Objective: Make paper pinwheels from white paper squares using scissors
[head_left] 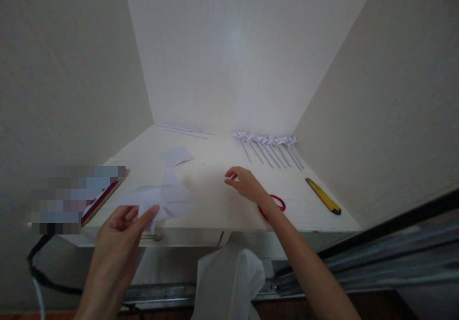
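Note:
My left hand (122, 231) pinches a piece of white paper (152, 198) between thumb and fingers, above the front left of the table. The paper has cut or folded flaps that stand apart, and its outline is partly blurred. My right hand (242, 181) hovers over the middle of the table with fingers bent and a gap between thumb and forefinger; nothing shows in it. Beneath the right forearm lies a red ring-shaped handle (281, 203), apparently of scissors, mostly hidden. A flat white paper square (177, 156) rests beyond the left hand.
Several white paper pinwheels (265, 140) on thin sticks lie in a row at the back right. Thin white sticks (182, 129) lie back left. A yellow box cutter (322, 196) is near the right edge. A blurred-out object (82, 196) stands left. Walls enclose the white table (215, 215).

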Motion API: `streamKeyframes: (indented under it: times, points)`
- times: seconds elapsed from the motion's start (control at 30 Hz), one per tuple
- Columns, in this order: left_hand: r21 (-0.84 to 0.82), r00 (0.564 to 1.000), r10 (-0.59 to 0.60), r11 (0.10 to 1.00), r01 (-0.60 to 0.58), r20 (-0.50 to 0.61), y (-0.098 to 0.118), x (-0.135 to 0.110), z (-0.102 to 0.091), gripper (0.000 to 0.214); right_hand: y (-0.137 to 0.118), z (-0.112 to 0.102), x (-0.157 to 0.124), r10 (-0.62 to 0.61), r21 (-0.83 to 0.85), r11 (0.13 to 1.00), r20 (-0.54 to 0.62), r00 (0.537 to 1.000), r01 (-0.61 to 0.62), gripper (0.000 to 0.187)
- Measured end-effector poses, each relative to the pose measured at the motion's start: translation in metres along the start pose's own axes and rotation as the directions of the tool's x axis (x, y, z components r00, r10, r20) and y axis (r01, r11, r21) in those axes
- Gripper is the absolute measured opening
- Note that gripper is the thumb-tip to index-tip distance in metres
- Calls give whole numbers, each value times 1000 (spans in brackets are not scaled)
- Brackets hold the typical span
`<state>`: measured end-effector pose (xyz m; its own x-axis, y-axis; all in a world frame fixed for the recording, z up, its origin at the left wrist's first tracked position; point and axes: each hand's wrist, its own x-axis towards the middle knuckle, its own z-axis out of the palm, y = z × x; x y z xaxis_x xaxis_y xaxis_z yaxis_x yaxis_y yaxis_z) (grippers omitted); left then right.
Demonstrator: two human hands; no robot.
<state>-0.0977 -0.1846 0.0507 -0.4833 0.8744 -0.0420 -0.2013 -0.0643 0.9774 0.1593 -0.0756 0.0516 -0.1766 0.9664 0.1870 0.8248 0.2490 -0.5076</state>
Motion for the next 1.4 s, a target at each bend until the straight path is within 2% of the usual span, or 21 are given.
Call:
streamKeyframes:
  times: [0.07,0.1,0.13,0.2,0.23,0.27,0.33,0.4,0.5,0.6,0.7,0.83,0.93,1.13,1.27,1.33,1.4]
  points:
    - [-29,999,-54,998,54,3,2,3,7,30,36,-26,-19,132,-112,983,-127,983,-146,22]
    - [-36,997,-81,996,81,1,3,4,11,29,58,-41,-32,220,-165,952,-219,951,-258,22]
    - [-40,995,-101,994,101,-5,4,4,17,27,81,-58,-47,308,-203,902,-319,896,-382,24]
    - [-50,993,-119,992,118,-7,6,4,28,23,126,-89,-77,443,-229,767,-487,753,-600,30]
    - [-59,993,-116,992,115,2,6,4,34,24,147,-101,-89,486,-230,706,-531,694,-670,33]
    - [-71,994,-109,992,109,13,5,4,39,25,166,-111,-98,520,-237,660,-541,661,-713,33]
    - [-91,995,-92,991,94,25,0,3,49,28,195,-122,-104,580,-261,608,-499,644,-750,29]
    - [-113,997,-74,991,78,38,-4,2,56,30,215,-123,-95,621,-284,586,-444,646,-759,29]
    - [-143,998,-42,989,48,49,-7,-2,61,33,232,-115,-68,654,-293,589,-374,658,-753,31]
    - [-105,1000,-3,994,5,25,-4,-7,61,38,242,-111,-42,676,-273,617,-297,675,-738,31]
    - [-78,999,17,997,-14,29,-1,-10,58,37,248,-116,-26,711,-236,639,-181,679,-732,30]
    - [-94,998,1,996,5,56,1,-12,58,29,250,-123,-21,732,-185,660,-56,679,-728,29]
    - [-89,996,3,996,5,87,2,-13,59,27,246,-123,-27,718,-162,676,-74,692,-719,29]
    - [-99,982,0,995,19,189,6,-19,59,23,223,-120,-38,633,-98,745,-211,745,-660,28]
    - [-116,980,31,993,-8,197,10,-24,60,23,185,-116,-34,532,23,831,-325,782,-555,23]
    - [-132,978,60,991,-35,198,12,-28,61,21,152,-110,-32,460,110,884,-374,805,-454,17]
    - [-151,976,81,987,-51,201,16,-32,63,22,108,-101,-35,360,213,930,-383,850,-298,18]
